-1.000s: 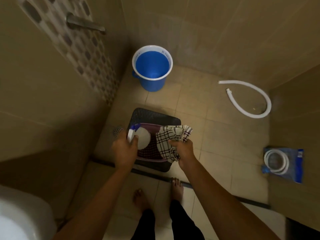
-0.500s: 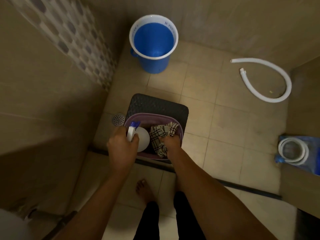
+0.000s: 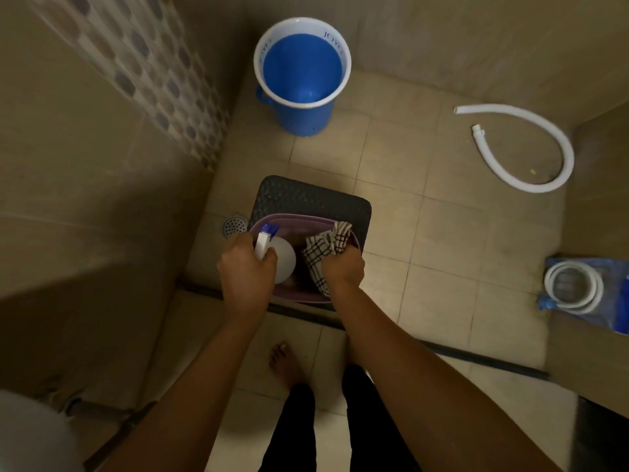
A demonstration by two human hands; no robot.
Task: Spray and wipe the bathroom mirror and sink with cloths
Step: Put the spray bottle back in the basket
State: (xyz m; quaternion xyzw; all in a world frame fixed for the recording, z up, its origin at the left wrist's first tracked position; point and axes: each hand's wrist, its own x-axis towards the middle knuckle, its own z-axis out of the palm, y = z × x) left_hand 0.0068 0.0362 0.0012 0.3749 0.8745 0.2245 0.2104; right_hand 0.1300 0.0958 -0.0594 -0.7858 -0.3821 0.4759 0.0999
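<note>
- My left hand (image 3: 245,274) grips white spray bottle (image 3: 282,258), over purple mesh basket (image 3: 272,221).
- My right hand (image 3: 342,269) pinches checked cloth (image 3: 323,248) in basket.
- Basket sits on dark textured stool (image 3: 306,195); bare tile to the right.

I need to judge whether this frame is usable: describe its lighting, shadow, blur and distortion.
Head view: dim, warm light, brightest on the floor tiles beyond the stool; the left wall and lower left corner sink into shadow; wide-angle bending curves the walls; the left hand on the spray bottle and the right hand on the checked cloth are fairly sharp.
</note>
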